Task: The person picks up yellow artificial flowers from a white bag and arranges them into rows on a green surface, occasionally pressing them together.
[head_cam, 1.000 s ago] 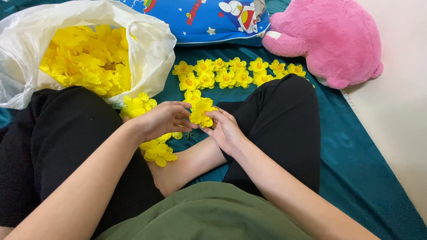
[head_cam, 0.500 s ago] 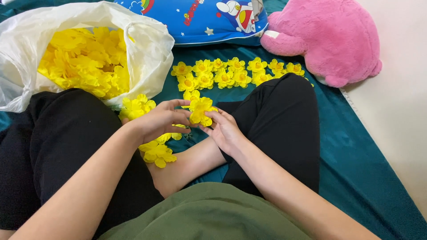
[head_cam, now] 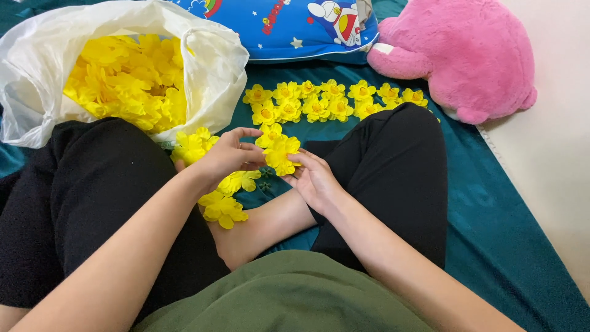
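A yellow fabric flower (head_cam: 281, 152) is held between my two hands over my crossed legs. My left hand (head_cam: 228, 154) pinches its left side with fingertips. From the right, my right hand (head_cam: 314, 177) grips it, palm turned up. Loose yellow flowers (head_cam: 225, 195) lie under my left wrist beside my knee. Farther out, a row of finished yellow flowers (head_cam: 332, 99) lies on the teal blanket (head_cam: 491, 215).
A white plastic bag (head_cam: 209, 67) full of yellow flowers stands at the upper left. A blue cartoon pillow (head_cam: 295, 27) and a pink plush toy (head_cam: 458, 52) lie at the back. Pale floor (head_cam: 553, 154) borders the blanket on the right.
Both hands have stayed in place, working the same flower with small finger shifts. Nothing else has moved.
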